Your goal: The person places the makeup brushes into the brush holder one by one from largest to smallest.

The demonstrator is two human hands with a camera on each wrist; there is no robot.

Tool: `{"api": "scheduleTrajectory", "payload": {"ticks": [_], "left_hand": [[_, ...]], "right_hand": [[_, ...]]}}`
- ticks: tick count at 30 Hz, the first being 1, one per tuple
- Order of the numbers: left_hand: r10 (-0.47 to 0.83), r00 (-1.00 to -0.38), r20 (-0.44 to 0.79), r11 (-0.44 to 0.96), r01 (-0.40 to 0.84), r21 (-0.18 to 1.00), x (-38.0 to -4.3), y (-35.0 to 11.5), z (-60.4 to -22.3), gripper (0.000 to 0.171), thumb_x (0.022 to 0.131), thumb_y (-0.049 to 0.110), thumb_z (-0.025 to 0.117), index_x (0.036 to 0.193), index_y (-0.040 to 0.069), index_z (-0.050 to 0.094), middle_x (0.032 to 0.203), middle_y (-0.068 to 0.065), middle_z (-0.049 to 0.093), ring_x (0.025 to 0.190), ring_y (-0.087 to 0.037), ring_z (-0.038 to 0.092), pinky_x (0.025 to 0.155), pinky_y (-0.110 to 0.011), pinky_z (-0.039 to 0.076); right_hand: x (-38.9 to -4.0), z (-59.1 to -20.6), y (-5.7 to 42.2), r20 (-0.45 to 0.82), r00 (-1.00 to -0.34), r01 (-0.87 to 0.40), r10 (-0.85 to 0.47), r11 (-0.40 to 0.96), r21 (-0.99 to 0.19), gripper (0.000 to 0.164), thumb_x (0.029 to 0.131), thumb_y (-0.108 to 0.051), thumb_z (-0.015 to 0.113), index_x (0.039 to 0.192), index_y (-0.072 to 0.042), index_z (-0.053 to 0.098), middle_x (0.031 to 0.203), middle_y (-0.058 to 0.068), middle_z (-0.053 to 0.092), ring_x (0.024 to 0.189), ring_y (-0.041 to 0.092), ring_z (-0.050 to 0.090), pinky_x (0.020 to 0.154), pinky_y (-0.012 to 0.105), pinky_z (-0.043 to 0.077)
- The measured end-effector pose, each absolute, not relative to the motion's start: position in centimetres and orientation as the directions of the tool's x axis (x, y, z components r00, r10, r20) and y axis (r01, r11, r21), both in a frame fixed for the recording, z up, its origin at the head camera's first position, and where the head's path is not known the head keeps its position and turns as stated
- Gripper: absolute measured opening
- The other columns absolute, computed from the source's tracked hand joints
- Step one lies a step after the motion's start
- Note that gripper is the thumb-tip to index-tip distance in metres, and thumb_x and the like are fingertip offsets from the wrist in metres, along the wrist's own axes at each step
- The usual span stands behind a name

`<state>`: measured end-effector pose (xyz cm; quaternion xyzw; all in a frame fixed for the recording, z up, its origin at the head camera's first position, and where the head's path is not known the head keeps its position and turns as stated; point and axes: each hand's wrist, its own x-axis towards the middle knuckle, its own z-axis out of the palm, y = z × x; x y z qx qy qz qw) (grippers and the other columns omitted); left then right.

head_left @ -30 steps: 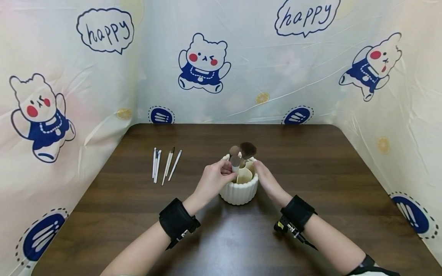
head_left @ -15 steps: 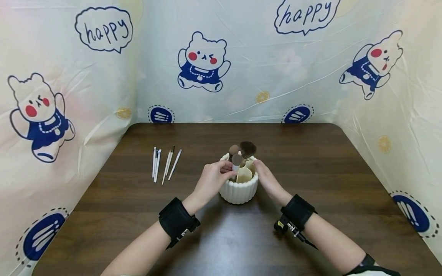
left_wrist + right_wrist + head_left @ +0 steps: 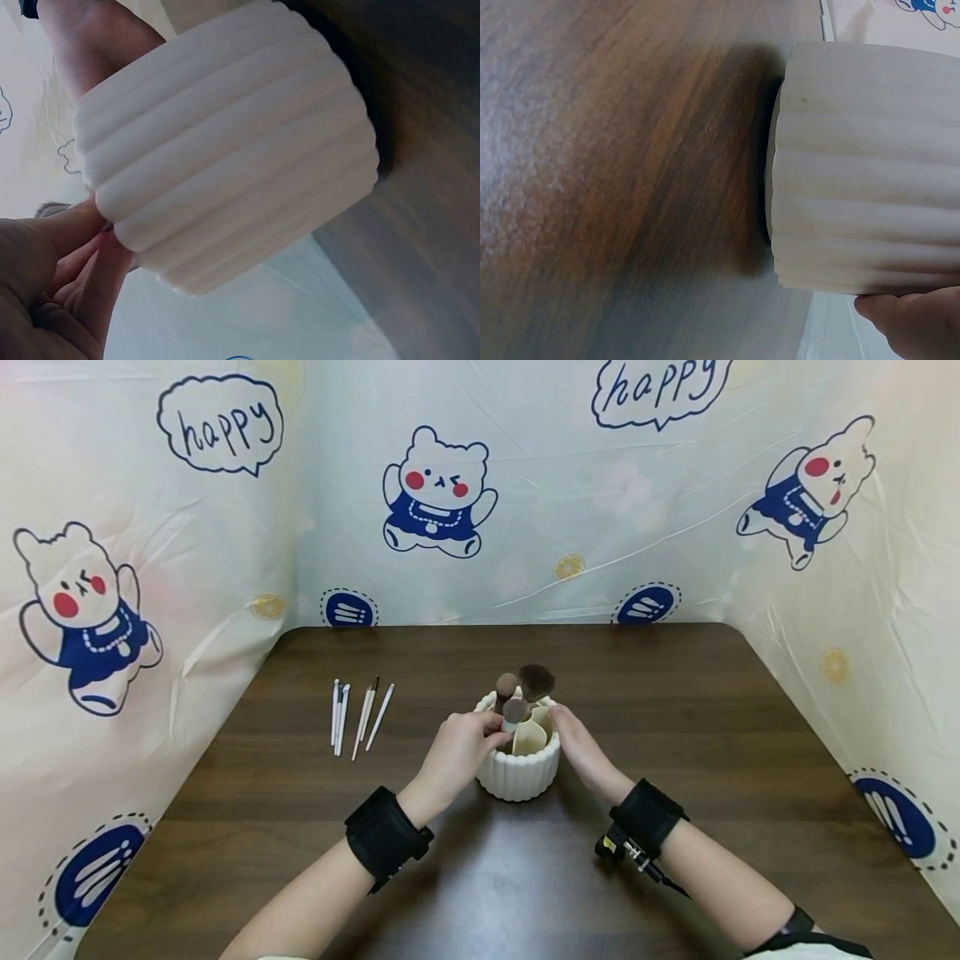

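A makeup brush [image 3: 514,711] with a grey-brown head stands in the white ribbed brush holder [image 3: 517,777], at its left side. My left hand [image 3: 459,747] pinches this brush by its pale upper part at the rim; the lower handle is hidden. In the left wrist view, the thumb and fingers meet just over the holder's rim. My right hand [image 3: 588,752] lies against the holder's right side, its fingers touching the wall near the rim. Behind the pinched brush stand a smaller round-headed brush [image 3: 507,685] and a large dark fluffy brush [image 3: 537,682].
Several thin white-handled brushes [image 3: 363,722] lie on the brown table [image 3: 247,827] to the left of the holder. Cream dividers [image 3: 531,739] split the holder's inside. A printed curtain [image 3: 525,568] surrounds the table's back and sides.
The pinched brush sits slightly lower in the holder. Both hands keep their places, and the head view has shifted a little.
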<state>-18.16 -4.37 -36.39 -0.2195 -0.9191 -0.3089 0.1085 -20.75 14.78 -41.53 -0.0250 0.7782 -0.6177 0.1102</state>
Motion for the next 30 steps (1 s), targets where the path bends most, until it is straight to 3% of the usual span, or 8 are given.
{"api": "scheduleTrajectory", "payload": {"ticks": [6,25,30], "left_hand": [[0.374,-0.867,0.328,0.753,0.491,0.438,-18.0,-4.5,-36.0,0.011,0.085,0.019,0.069,0.082,0.008,0.073,0.078,-0.001,0.073,0.068,-0.013,0.066,0.064,-0.028,0.053],[0.402,-0.893,0.204,0.841,0.448,0.303,-18.1,-3.9,-34.0,0.017,0.085,0.022,0.068,0.076,0.008,0.074,0.072,-0.003,0.071,0.069,-0.019,0.066,0.061,-0.031,0.052],[0.402,-0.886,0.230,0.841,0.457,0.289,-18.2,-4.1,-34.1,0.016,0.084,0.024,0.069,0.075,0.011,0.074,0.071,-0.002,0.071,0.068,-0.020,0.066,0.060,-0.032,0.052]], "right_hand": [[-20.8,-41.6,14.7,-0.148,-0.974,0.105,-0.173,0.234,-0.966,0.061,0.106,-0.035,0.022,0.150,0.005,0.013,0.159,0.023,0.010,0.149,0.036,0.006,0.121,0.051,0.007],[-20.9,-41.6,14.7,-0.143,-0.977,0.101,-0.160,0.242,-0.965,0.060,0.106,-0.035,0.023,0.150,0.005,0.014,0.159,0.022,0.011,0.149,0.034,0.006,0.121,0.049,0.008],[-21.0,-41.7,14.7,-0.140,-0.977,0.098,-0.160,0.242,-0.965,0.060,0.106,-0.034,0.022,0.150,0.006,0.012,0.159,0.024,0.011,0.149,0.036,0.006,0.121,0.050,0.008]]}}
